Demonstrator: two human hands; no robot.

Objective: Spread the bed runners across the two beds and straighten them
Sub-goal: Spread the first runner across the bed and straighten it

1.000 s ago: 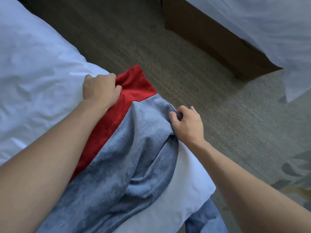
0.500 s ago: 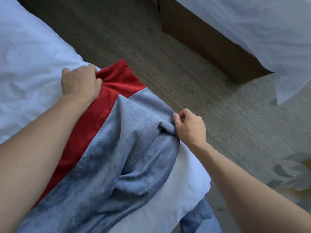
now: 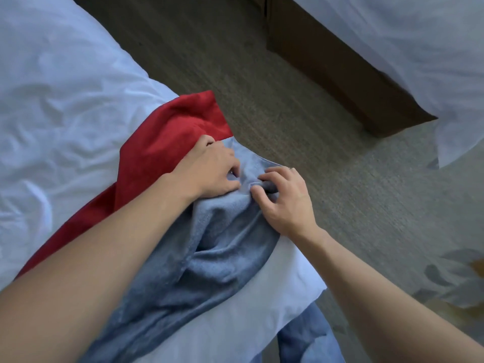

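Observation:
A bed runner (image 3: 225, 260) of grey-blue fabric with a red band (image 3: 162, 142) lies bunched over the corner of the near white bed (image 3: 60, 106). My left hand (image 3: 209, 171) rests on the seam between red and grey, fingers curled into the grey cloth. My right hand (image 3: 285, 197) is right beside it, pinching a fold of the grey cloth between thumb and fingers. The runner's grey part is creased into deep folds under both wrists. The second bed (image 3: 408, 45) with white sheets stands at the upper right.
A carpeted aisle (image 3: 262, 82) runs between the beds. The second bed's dark wooden base (image 3: 337, 74) borders it. A patterned patch of carpet (image 3: 455, 279) shows at the right. Blue fabric (image 3: 306, 339) hangs below the near bed's corner.
My left hand has left the red band's far edge and come right onto the grey cloth, beside my right hand. The red corner now lies free.

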